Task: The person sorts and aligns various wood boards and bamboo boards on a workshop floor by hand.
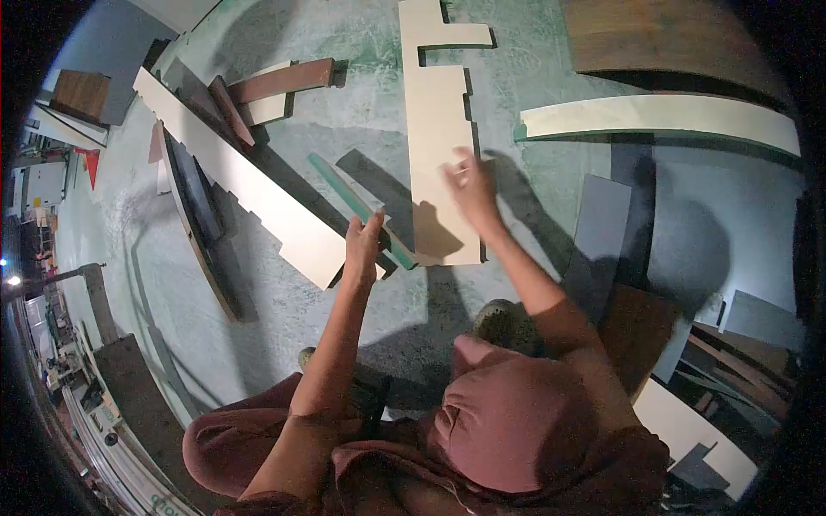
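Note:
A narrow strip with a green edge (335, 185) slants between two cream boards, and my left hand (364, 245) has its fingers closed on the strip near its middle. My right hand (471, 191) is over the lower part of the upright cream board (440, 129), fingers apart and slightly blurred, nothing visible in them. That board has notches along its upper right side. To the left lies a long diagonal cream board (249, 185) with a stepped edge, its lower end close to my left hand.
Brown pieces (284, 82) lie at the upper left, beside a curved dark-faced panel (194, 206). A curved cream strip (662, 113) and brown board (671, 39) are at the upper right. Grey panels (595, 224) and stacked offcuts (740, 361) lie at the right.

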Available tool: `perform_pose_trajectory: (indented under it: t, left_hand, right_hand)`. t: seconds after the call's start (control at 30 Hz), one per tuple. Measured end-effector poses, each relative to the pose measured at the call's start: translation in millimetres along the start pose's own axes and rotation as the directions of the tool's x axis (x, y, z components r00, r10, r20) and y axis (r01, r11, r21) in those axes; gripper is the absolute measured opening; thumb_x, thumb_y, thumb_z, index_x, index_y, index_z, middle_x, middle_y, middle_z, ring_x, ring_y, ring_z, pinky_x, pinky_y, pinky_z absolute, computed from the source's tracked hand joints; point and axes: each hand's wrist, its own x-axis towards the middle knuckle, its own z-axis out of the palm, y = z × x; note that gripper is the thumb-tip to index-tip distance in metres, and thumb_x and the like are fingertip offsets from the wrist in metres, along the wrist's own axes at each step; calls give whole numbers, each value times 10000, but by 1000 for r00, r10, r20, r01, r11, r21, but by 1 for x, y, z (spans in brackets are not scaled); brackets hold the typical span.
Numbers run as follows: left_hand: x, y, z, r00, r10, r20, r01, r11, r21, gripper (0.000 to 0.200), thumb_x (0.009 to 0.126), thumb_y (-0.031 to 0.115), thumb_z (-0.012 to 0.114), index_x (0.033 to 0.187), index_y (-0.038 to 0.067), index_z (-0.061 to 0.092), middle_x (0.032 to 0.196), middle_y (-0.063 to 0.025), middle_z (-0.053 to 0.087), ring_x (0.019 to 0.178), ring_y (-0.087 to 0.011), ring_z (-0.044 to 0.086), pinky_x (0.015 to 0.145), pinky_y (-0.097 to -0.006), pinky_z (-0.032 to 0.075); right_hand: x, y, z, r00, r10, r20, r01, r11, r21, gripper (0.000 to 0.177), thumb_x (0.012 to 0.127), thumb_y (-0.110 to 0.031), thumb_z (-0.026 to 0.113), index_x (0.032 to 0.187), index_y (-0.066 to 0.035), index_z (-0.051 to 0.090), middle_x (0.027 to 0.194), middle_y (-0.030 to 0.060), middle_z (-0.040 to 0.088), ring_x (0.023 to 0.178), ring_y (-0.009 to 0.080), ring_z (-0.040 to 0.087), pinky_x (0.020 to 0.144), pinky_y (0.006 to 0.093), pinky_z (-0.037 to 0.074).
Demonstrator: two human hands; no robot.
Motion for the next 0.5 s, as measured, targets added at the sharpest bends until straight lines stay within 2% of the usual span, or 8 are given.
perform_pose_trajectory:
  t: [0.03,0.07,0.1,0.17,0.27,0.37,0.5]
  left_hand:
    - [-6,-1,-3,999,33,-24,-32,999,38,277,801,281,555,880,32,462,698,-24,466,597,-109,455,522,-266,371]
    - [-11,-3,2,994,96,-54,-94,995,38,269,803,274,556,875,32,465,690,-20,464,605,-105,450,542,-268,376]
    - [-5,-16,5,993,119,-24,-119,992,-27,279,802,275,556,881,24,463,705,-31,476,622,-108,453,546,-262,374]
    - [-14,-17,18,996,91,-8,-90,996,11,310,799,286,562,913,12,472,734,-48,493,646,-115,460,561,-259,379]
    - [-4,-42,26,992,120,26,-121,992,19,351,802,305,561,949,-3,482,763,-57,502,671,-121,462,573,-260,384]
    - [-7,-43,31,983,178,47,-179,983,33,401,813,321,549,1003,-25,475,782,-74,509,697,-137,470,595,-273,395]
    - [-3,-45,28,985,148,90,-158,980,119,469,818,343,545,1096,-23,453,813,-93,517,722,-157,484,622,-285,407]
  right_hand:
    - [14,16,-9,992,105,-67,-115,982,-151,455,793,-249,574,1136,14,432,996,208,521,923,291,522,800,372,413]
    - [25,26,-18,981,189,-46,-194,969,-153,463,806,-266,558,1143,23,427,947,204,551,880,295,551,778,385,431]
    - [32,42,-17,964,263,-27,-264,954,-142,499,802,-308,558,1150,24,425,966,208,566,889,308,567,778,398,440]
    - [38,51,-15,934,355,32,-338,910,-242,542,795,-349,556,1154,35,421,1045,228,546,951,322,552,812,403,432]
    - [40,63,-2,959,279,-47,-281,922,-267,617,769,-386,578,1149,72,417,945,215,570,882,296,561,754,367,445]
    - [37,47,5,961,247,-125,-274,910,-312,640,749,-405,598,1135,74,423,997,228,559,932,314,552,782,376,441]
    - [45,45,6,944,324,-60,-327,896,-300,665,726,-446,617,1116,62,437,999,203,558,928,290,546,795,371,427]
